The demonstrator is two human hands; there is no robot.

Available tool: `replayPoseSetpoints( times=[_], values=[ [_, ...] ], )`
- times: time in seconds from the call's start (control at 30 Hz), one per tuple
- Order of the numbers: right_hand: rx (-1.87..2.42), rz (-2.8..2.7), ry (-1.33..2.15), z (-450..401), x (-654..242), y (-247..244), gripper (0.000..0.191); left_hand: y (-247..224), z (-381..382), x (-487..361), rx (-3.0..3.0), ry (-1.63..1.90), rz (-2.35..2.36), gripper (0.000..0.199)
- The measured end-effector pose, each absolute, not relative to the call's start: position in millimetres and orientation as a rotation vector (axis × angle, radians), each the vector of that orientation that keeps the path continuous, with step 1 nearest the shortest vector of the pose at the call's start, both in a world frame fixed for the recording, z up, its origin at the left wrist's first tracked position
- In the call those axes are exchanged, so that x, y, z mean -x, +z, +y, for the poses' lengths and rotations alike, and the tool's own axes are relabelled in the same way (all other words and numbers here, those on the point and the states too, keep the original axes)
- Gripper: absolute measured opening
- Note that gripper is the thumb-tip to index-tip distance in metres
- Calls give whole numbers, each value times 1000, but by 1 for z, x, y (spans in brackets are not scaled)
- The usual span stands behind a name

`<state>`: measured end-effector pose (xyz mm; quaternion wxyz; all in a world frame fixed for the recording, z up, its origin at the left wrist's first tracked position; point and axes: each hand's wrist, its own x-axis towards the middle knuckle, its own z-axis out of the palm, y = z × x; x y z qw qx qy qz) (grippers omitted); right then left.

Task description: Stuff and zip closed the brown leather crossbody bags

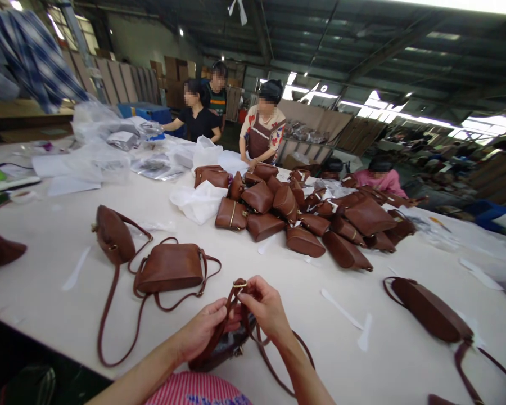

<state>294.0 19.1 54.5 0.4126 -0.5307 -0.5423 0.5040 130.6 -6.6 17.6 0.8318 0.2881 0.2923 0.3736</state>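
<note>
A brown handbag (213,360) rests at the near table edge, partly hidden by my forearms and hands. Its brown strap (224,326) rises between my hands to a gold-coloured buckle (239,284). My left hand (204,329) is closed around the strap from the left, below the buckle. With fingers pinched, my right hand (266,306) holds the strap just under and beside the buckle. A loose loop of strap (306,346) hangs to the right of my right wrist and lies on the table.
Two finished-looking brown bags (168,267) with straps lie to the left. A heap of brown bags (274,208) covers the table's middle. Another bag (432,309) lies at right. Paper strips (341,308) and plastic wrapping (200,199) are scattered about. Several people (263,126) stand beyond.
</note>
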Motion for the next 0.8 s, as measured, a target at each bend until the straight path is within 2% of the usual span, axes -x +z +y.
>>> replayPoseSetpoints(
  times=[0.1,0.2,0.3,0.43,0.63,0.8],
  values=[
    [1446,-1484,1026,21,-291,56,13,18,-5,-132,-592,779,614,36],
    [1400,-1529,995,22,-284,58,1,18,-4,-134,-578,789,567,31],
    [1364,-1646,1002,21,-280,61,14,16,-4,-134,-591,795,542,28],
    [1438,-1788,907,17,-282,65,20,14,-6,-129,-597,792,545,28],
    [1315,-1685,1160,15,-285,66,18,11,-8,-128,-613,824,583,34],
    [1296,-1621,1162,16,-280,69,21,15,-9,-132,-617,853,611,36]
  ],
)
